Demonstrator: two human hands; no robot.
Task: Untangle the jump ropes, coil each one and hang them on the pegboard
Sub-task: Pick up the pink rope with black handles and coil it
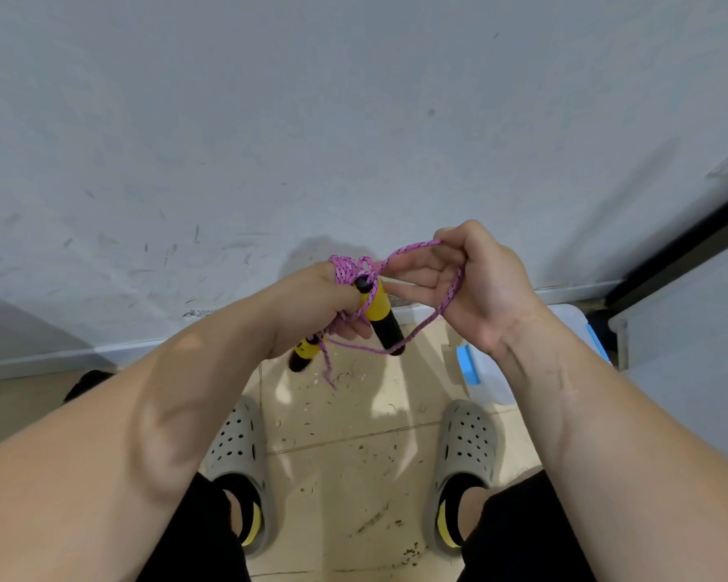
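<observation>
Standing at a grey wall, the person looks down at both hands, held over a beige tiled floor strewn with small bits. Far left, a dark object lies below the baseboard; what it is cannot be told. A grey perforated left clog sits below the left forearm.

The left hand is clenched round the pink rope, which is wound in several turns at the top of the fist. A lower handle, yellow and black, pokes out beneath that hand, and a frayed rope end hangs beside it. An upper handle slants down to the right from the fist, with a black cap, a yellow middle and a black shaft.

From the wound turns one strand rises to the right hand, whose thumb and forefinger pinch it at the top. The other fingers reach towards the yellow part of the upper handle. The strand then drops across the heel of that hand and sags under the upper handle, back to the left hand.

Below are the right clog and a clear bin with a blue latch, partly hidden by the right forearm.
</observation>
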